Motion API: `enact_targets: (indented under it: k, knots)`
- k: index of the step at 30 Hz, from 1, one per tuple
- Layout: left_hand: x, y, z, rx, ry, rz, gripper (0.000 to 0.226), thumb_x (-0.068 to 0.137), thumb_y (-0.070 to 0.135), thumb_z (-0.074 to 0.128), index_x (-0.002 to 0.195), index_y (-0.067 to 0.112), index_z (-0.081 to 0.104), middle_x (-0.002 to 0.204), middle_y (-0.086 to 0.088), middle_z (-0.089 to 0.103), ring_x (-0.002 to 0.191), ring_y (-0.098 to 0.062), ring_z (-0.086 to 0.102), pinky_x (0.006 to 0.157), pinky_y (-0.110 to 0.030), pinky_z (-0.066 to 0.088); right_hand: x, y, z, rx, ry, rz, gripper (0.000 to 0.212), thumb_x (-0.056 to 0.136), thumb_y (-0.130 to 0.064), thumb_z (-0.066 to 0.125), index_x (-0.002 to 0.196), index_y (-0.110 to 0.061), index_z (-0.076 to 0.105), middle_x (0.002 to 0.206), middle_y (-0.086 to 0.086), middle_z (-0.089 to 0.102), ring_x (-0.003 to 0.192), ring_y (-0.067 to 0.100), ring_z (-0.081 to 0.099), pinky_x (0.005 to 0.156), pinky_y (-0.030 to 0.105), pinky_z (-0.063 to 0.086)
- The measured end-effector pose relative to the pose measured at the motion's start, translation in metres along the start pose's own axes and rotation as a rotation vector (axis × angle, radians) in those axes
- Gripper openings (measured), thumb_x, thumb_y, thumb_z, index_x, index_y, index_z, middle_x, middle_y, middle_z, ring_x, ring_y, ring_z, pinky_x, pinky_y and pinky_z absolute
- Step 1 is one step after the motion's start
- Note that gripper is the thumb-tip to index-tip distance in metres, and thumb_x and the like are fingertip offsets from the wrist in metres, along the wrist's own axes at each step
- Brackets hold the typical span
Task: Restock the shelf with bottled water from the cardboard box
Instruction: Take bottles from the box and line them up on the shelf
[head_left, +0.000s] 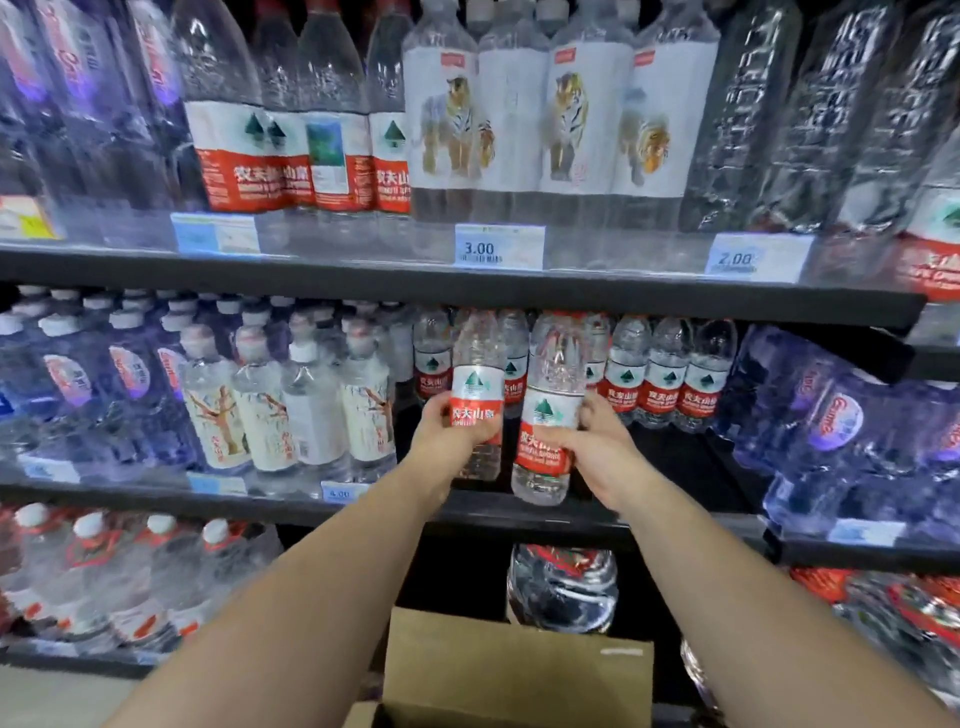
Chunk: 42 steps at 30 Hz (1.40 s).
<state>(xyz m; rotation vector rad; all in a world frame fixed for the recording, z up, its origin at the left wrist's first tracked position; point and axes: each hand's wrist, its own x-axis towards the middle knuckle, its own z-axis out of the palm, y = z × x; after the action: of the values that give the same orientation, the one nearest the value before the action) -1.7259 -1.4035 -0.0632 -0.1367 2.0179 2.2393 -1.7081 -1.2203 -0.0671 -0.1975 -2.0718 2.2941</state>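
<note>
My left hand (451, 435) grips a small water bottle with a red and white label (477, 384), held upright at the front of the middle shelf (519, 506). My right hand (587, 441) grips a second bottle of the same kind (550, 395), slightly tilted, just right of the first. Both bottles hang over a dark gap in the shelf. Behind them stands a row of matching red-label bottles (665, 384). The open cardboard box (514, 670) sits low in front of me, between my forearms; its inside is hidden.
White-label bottles (311, 415) fill the shelf left of the gap, and blue shrink-wrapped packs (841, 431) lie to the right. The upper shelf edge (467, 286) with price tags hangs close above the bottle tops. Larger bottles (563, 582) stand on the bottom shelf.
</note>
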Motion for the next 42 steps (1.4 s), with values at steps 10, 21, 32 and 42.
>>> enact_targets:
  k: [10, 21, 32, 42]
  knots:
    - [0.083, -0.046, 0.003, 0.081, -0.02, 0.028, 0.077, 0.068, -0.012, 0.077, 0.121, 0.029, 0.039, 0.118, -0.006, 0.063, 0.101, -0.019, 0.064, 0.073, -0.027, 0.052, 0.07, 0.037, 0.002, -0.199, -0.099, -0.027, 0.09, 0.073, 0.017, 0.073, 0.144, -0.022, 0.034, 0.118, -0.01, 0.06, 0.115, 0.014, 0.06, 0.103, 0.043, 0.049]
    - [0.119, -0.053, -0.02, 0.473, 0.081, 0.143, 0.086, 0.074, 0.012, 0.083, 0.141, 0.02, 0.03, 0.116, 0.007, 0.057, 0.108, -0.013, 0.054, 0.095, -0.03, 0.043, 0.116, 0.056, 0.026, -0.375, -0.09, -0.141, 0.084, 0.079, -0.003, 0.076, 0.143, -0.031, 0.031, 0.136, -0.011, 0.053, 0.127, 0.008, 0.049, 0.111, 0.039, 0.039]
    - [0.156, -0.054, -0.025, 0.317, 0.315, 0.184, 0.055, 0.076, 0.009, 0.076, 0.12, 0.022, 0.044, 0.116, 0.002, 0.06, 0.111, -0.019, 0.057, 0.101, -0.042, 0.047, 0.158, 0.067, 0.073, -0.453, -0.028, -0.213, 0.077, 0.081, -0.011, 0.076, 0.144, -0.025, 0.034, 0.136, -0.002, 0.053, 0.123, 0.011, 0.049, 0.106, 0.033, 0.041]
    - [0.17, -0.069, -0.028, 0.399, 0.442, 0.184, 0.07, 0.075, 0.023, 0.08, 0.131, 0.014, 0.039, 0.131, -0.009, 0.056, 0.124, -0.028, 0.052, 0.108, -0.049, 0.038, 0.159, 0.072, 0.075, -0.647, 0.131, -0.257, 0.052, 0.079, -0.021, 0.079, 0.122, -0.01, 0.053, 0.109, 0.0, 0.062, 0.098, 0.016, 0.058, 0.087, 0.03, 0.046]
